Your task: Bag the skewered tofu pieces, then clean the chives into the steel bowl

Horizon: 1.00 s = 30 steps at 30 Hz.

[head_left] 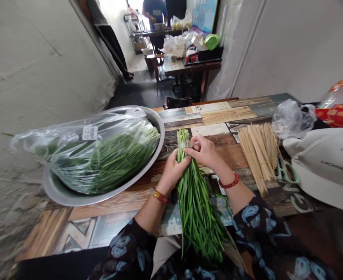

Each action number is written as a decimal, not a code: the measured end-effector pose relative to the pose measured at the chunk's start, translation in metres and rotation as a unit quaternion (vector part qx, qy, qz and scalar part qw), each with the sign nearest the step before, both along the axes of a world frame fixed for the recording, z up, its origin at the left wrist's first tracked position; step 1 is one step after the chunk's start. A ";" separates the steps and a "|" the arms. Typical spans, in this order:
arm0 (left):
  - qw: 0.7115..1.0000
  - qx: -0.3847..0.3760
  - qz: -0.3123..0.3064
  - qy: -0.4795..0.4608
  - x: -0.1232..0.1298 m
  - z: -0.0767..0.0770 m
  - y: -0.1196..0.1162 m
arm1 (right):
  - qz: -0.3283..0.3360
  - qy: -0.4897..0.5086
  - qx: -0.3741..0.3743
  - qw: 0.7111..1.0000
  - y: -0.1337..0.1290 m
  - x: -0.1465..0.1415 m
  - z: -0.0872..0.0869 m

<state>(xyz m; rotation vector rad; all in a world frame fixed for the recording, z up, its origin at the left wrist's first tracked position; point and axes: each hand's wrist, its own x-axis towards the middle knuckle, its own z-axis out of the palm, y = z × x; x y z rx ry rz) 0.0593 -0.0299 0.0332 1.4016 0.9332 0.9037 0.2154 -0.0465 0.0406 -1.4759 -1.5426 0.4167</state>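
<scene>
Patchwork wood-print desk (pixel 229 113); long green leafy bundle (pixel 196 198) crosses its near edge, mid-span. Left hand (pixel 173 169) clamped round stems; right hand (pixel 205 153) curled at clear band (pixel 183 144), grip unclear. Likely band-handling step; calls for steady left hold, fine right fingerwork.

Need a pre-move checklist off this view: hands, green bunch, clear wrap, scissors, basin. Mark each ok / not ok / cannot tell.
1. Left hand around the green bunch below the stem ends: ok.
2. Right hand at the clear wrap near the stem ends: ok.
3. Wrap tight and closed all round: cannot tell, fingers and glare hide it.
4. Whole bunch on the table: not ok, leaf tips hang past the near edge.
5. Scissors fully in view: not ok, handles show between the wooden sticks and the cap, blades don't.
6. Bag of greens inside the basin: not ok, one end spills over the rim.
</scene>
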 end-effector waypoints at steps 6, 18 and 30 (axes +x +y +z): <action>1.000 0.016 -0.001 0.024 0.000 -0.001 0.000 | 0.019 -0.173 0.105 0.979 -0.003 -0.008 0.004; 0.982 -0.175 0.001 -0.066 -0.004 0.015 -0.004 | -0.200 -0.015 0.078 0.977 0.007 0.046 -0.005; 0.984 -0.161 0.015 -0.078 -0.001 0.011 -0.003 | 0.057 -0.046 0.091 0.993 0.006 -0.001 -0.003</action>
